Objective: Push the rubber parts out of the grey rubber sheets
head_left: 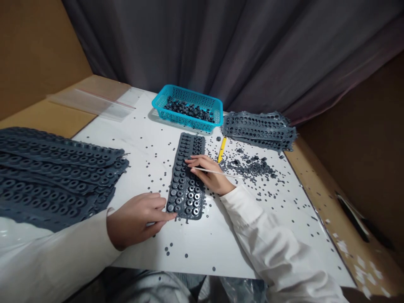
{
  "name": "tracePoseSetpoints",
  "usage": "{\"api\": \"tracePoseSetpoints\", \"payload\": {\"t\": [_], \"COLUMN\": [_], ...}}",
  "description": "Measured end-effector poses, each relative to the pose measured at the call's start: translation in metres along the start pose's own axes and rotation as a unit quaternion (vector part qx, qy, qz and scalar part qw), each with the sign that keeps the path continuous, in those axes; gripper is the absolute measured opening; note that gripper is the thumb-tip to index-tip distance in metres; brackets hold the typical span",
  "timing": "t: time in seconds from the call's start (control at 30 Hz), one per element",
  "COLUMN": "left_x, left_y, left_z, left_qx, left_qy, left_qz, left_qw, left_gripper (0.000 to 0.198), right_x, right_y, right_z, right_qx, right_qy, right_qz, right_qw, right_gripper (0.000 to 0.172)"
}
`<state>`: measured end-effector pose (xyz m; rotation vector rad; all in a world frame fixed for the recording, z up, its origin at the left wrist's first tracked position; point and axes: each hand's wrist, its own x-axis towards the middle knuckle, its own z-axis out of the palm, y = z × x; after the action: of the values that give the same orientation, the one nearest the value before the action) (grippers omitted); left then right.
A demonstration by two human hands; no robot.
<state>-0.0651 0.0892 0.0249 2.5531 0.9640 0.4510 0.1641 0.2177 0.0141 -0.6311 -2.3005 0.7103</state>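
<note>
A dark grey rubber strip [186, 176] studded with rows of small rings lies lengthwise in the middle of the white board [195, 248]. My left hand [139, 219] rests on the board with its fingers curled and its fingertips pressing the strip's near left corner. My right hand [210, 172] lies over the strip's right side and pinches a thin pale stick [214, 171], whose tip points at the rings in the strip's middle.
A blue basket [189, 107] of loose grey rings stands at the back. Stacks of grey strips lie at the far left [53, 172] and back right [259, 130]. A yellow tool [221, 149], scattered rubber bits [252, 168] and clear plastic bags [91, 101] lie about.
</note>
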Motion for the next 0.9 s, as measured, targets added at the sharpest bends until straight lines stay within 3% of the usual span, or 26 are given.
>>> {"api": "tracePoseSetpoints", "payload": {"t": [0.2, 0.4, 0.6, 0.9], "left_x": [0.0, 0.0, 0.001, 0.0], "left_y": [0.001, 0.0, 0.001, 0.001], "left_z": [0.0, -0.001, -0.001, 0.0], "left_qx": [0.002, 0.0, -0.004, 0.0], "left_qy": [-0.001, -0.004, -0.005, 0.006], "left_qz": [-0.003, 0.0, -0.005, -0.001], "left_qw": [1.0, 1.0, 1.0, 1.0], "left_gripper": [0.028, 0.029, 0.03, 0.027], "right_x": [0.003, 0.01, 0.009, 0.013], "right_y": [0.001, 0.01, 0.01, 0.016], "right_z": [0.002, -0.003, -0.001, 0.001], "right_qx": [-0.074, -0.082, -0.018, -0.075], "right_qy": [0.003, 0.076, 0.02, 0.019], "right_qz": [-0.007, 0.014, 0.004, 0.011], "right_qw": [0.997, 0.994, 1.0, 0.997], "right_gripper": [0.011, 0.013, 0.012, 0.015]}}
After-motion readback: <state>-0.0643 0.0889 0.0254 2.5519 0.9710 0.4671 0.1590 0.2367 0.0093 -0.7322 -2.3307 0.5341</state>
